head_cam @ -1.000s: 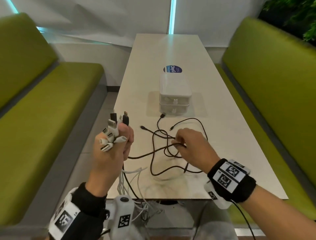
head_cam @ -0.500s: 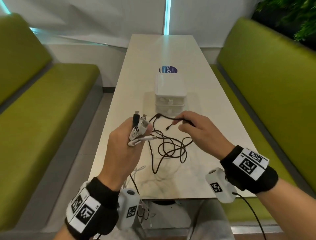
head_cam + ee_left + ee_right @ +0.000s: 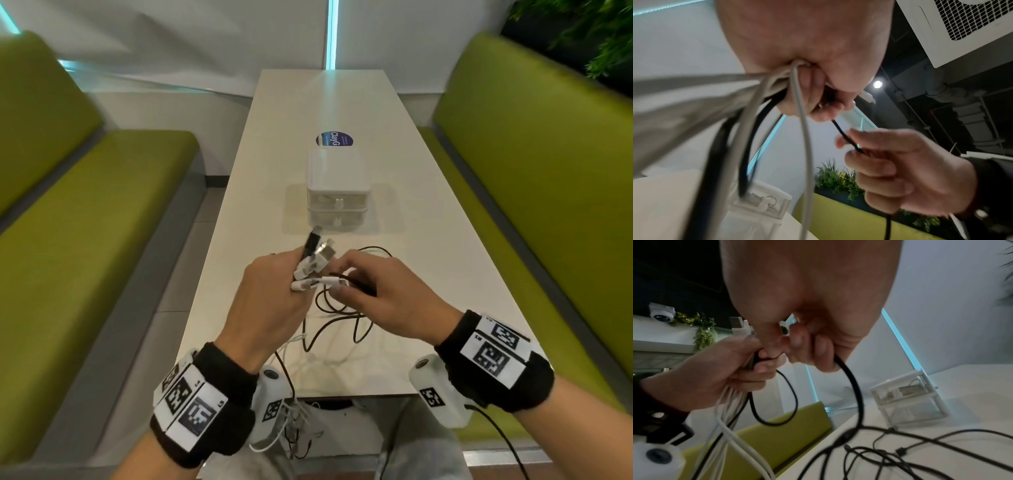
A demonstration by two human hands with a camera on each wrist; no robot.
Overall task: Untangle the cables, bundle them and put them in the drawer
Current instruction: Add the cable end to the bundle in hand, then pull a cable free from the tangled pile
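My left hand (image 3: pixel 274 294) grips a bunch of white and black cables, their plug ends (image 3: pixel 317 255) sticking up from the fist. The cords (image 3: pixel 291 411) hang off the table's near edge. In the left wrist view the cables (image 3: pixel 777 84) leave the left hand (image 3: pixel 813 68) downward. My right hand (image 3: pixel 380 301) pinches a black cable (image 3: pixel 342 310) right beside the left fist; the right hand (image 3: pixel 900 175) shows the thin black cable (image 3: pixel 846 138) between its fingers. Loose black loops (image 3: pixel 890 456) lie on the white table (image 3: pixel 445 274). A small white two-drawer box (image 3: pixel 337 192) stands behind, both drawers closed.
Green bench seats (image 3: pixel 85 222) flank the narrow table on both sides. A round blue sticker (image 3: pixel 334 139) lies behind the drawer box. Bare tabletop stretches beyond the box and to the right of the black loops.
My left hand moved right and over the table with its plug bunch. My right hand lifted the black cable and brought it to the left fist; the hands now meet.
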